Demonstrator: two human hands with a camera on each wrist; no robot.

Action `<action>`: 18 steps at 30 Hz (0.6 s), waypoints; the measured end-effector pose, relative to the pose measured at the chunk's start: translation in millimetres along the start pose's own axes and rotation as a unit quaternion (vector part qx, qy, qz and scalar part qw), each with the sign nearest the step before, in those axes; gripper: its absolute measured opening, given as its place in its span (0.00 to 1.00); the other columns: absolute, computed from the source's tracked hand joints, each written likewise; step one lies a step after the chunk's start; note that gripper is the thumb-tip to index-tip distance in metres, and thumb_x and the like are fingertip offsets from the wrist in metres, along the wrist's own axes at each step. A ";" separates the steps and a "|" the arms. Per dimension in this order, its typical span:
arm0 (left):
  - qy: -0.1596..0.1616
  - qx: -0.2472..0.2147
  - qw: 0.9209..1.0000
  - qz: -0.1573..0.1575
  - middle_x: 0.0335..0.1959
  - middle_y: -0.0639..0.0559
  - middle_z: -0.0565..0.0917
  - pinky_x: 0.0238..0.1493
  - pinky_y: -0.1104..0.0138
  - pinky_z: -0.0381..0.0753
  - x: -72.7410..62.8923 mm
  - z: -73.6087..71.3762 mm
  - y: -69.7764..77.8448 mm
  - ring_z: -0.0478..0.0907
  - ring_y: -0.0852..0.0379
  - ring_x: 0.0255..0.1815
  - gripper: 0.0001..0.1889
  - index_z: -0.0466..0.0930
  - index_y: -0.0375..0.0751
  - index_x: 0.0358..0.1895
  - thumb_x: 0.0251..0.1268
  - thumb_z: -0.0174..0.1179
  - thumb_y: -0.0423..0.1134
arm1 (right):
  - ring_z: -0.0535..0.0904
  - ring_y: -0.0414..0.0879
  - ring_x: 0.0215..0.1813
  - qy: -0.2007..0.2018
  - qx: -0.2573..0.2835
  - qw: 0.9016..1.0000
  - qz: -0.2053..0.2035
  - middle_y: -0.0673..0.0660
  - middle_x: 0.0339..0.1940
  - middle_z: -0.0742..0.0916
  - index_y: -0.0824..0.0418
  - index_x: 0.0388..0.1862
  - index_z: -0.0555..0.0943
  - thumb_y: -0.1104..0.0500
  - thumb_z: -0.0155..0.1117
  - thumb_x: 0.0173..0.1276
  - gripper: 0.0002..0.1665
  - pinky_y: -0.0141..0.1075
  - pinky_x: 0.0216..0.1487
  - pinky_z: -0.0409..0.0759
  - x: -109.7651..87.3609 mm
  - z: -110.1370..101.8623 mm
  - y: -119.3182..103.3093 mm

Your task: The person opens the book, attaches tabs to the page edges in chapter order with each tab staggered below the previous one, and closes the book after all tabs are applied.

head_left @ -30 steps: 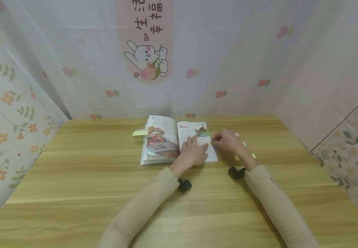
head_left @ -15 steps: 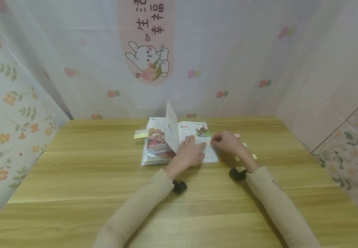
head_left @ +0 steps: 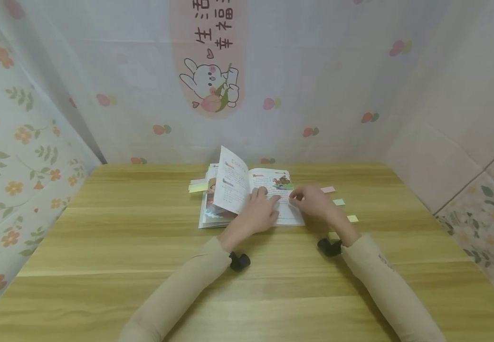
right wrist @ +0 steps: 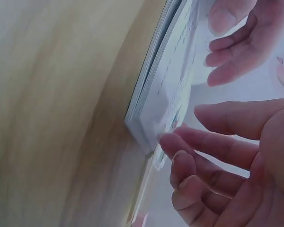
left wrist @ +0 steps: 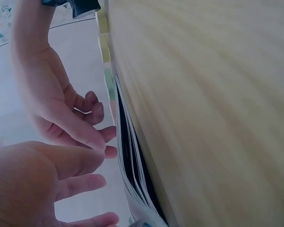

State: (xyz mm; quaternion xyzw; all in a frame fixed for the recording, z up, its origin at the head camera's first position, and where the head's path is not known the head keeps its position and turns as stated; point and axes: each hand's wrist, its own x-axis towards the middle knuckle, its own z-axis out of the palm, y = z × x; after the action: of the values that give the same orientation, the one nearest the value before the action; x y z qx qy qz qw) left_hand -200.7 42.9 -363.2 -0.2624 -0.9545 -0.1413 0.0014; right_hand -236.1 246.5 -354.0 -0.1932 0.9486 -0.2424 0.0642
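Observation:
In the head view an open illustrated book [head_left: 279, 219] lies near the table's far edge. One of its pages [head_left: 232, 183] stands up from the spine, tilted left over the left-hand page. My left hand [head_left: 256, 211] rests on the right-hand page with fingers extended. At the book's right edge is my right hand [head_left: 315, 202], its thumb and index finger near the page edge. The right wrist view shows that thumb and the fingers [right wrist: 217, 146] apart, the other fingers loosely bent, with nothing visible between them. Pale tabs [head_left: 198, 188] stick out from the book's left side.
Right of the book, by my right hand, lie a pink tab [head_left: 328, 189], a green tab [head_left: 338, 202] and yellow tabs [head_left: 352, 219] on the wooden table [head_left: 272, 304]. A printed curtain [head_left: 298, 85] hangs behind the table.
The loose page has risen off the left side and now leans left with its text showing. My left hand has slid slightly left and down; my right hand has barely moved.

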 end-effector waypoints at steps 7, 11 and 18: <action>0.009 -0.001 1.000 0.003 0.64 0.33 0.70 0.62 0.52 0.70 -10.1 -3.4 -6.7 0.67 0.41 0.61 0.25 0.73 0.40 0.70 0.74 0.56 0.43 | 0.81 0.53 0.38 0.020 0.000 1.000 -0.012 0.66 0.47 0.87 0.71 0.61 0.79 0.61 0.61 0.73 0.22 0.45 0.40 0.81 -2.0 4.1 -11.6; 0.013 -0.003 1.000 0.003 0.66 0.31 0.69 0.64 0.50 0.69 -15.8 -5.4 -10.5 0.66 0.39 0.64 0.24 0.73 0.39 0.70 0.74 0.56 0.42 | 0.83 0.60 0.49 0.033 0.002 0.999 -0.031 0.69 0.61 0.82 0.70 0.67 0.74 0.60 0.61 0.74 0.27 0.51 0.48 0.83 -4.8 6.0 -18.5; 0.020 -0.002 1.000 -0.002 0.65 0.31 0.68 0.64 0.49 0.69 -23.1 -7.1 -18.3 0.65 0.38 0.66 0.24 0.73 0.38 0.70 0.74 0.56 0.42 | 0.78 0.67 0.60 0.057 0.018 0.996 -0.066 0.71 0.72 0.72 0.65 0.75 0.69 0.59 0.64 0.73 0.34 0.58 0.57 0.79 -8.4 9.5 -29.2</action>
State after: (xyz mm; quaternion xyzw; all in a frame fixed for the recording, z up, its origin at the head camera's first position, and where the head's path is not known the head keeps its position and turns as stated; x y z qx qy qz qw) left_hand -190.4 14.4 -363.0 -0.2577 -0.9545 -0.1489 0.0198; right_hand -216.6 222.1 -348.0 -0.2397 0.9314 -0.2741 -0.0022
